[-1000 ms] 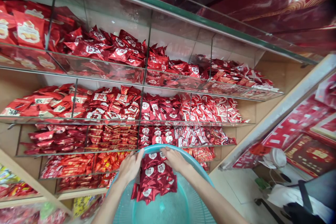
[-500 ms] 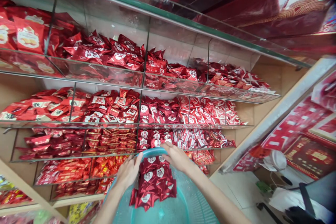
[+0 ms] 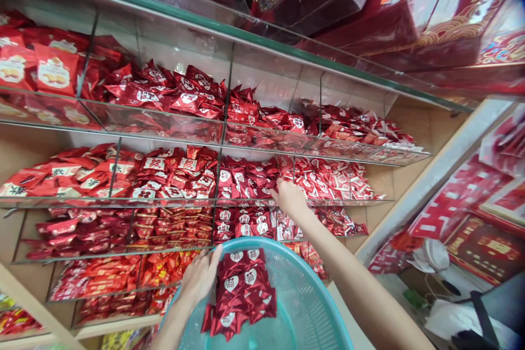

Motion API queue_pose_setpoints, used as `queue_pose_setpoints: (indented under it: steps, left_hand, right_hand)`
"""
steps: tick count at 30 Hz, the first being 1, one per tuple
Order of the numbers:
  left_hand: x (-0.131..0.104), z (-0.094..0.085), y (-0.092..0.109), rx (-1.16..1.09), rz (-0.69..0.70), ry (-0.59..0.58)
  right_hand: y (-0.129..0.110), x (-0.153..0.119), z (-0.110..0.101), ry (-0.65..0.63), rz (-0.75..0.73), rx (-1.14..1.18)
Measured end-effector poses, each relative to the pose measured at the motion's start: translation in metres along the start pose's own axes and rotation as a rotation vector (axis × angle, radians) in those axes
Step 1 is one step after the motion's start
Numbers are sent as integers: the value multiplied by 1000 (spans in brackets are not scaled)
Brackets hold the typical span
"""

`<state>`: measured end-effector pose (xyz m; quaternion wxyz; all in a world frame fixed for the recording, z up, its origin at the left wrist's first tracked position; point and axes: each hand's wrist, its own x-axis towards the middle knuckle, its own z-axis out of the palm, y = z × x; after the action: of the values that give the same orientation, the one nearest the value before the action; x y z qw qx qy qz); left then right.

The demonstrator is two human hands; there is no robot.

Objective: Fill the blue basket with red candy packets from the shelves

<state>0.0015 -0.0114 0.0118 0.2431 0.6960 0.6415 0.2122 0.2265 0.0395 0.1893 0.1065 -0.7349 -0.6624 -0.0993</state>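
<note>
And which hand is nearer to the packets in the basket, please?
Left. The left hand is at the rim of the basket, close beside those packets; the right hand is farther, up at a shelf.

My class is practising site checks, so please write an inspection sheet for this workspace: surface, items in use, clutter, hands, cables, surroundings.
Surface: divided glass shelves, stocked with red packets.
Items in use: turquoise basket holding maroon packets with white labels.
Clutter: crumpled white material, lower right.
Left hand: gripping the basket's rim.
Right hand: at the shelf stock, middle compartments; grip unclear.
Cables: thin pale line at right, possibly a cord.
Surroundings: dark-red boxes above.
</note>
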Motion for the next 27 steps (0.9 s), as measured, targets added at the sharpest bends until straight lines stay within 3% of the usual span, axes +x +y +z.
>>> queue_pose_setpoints:
  steps: [7, 27]
  left_hand:
    - [0, 0, -2, 5, -4, -2]
    - [2, 4, -5, -23, 20, 1]
  right_hand:
    - [1, 7, 10, -76, 67, 50]
    - [20, 12, 24, 68, 103, 363]
